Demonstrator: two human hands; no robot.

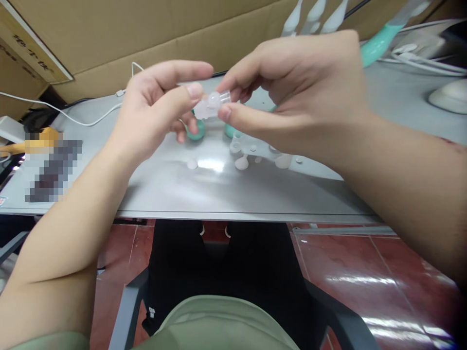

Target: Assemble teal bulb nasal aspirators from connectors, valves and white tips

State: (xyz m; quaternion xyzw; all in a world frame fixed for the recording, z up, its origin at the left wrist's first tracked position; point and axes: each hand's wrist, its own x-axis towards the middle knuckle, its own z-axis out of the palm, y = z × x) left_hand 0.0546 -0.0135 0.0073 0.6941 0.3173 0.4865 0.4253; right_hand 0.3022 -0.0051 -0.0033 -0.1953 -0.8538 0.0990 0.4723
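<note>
A small clear plastic part [212, 103] is held between my two hands above the grey table. My right hand [292, 92] pinches its right end between thumb and fingers. The thumb of my left hand [156, 99] rests at its left end, with the index finger stretched out above and the other fingers curled below. Under the hands lie a round green piece [196, 131] and another green piece [229, 130], partly hidden. Small clear and white parts, one of them a white cone-shaped piece [241, 162], lie nearer the front edge.
White nozzle-like pieces [312, 17] stand at the back, beside a green curved tube [383, 46]. A white cable [83, 124] crosses the table [204, 194] at the left, near a yellow tool [44, 140]. Cardboard [146, 29] lines the back.
</note>
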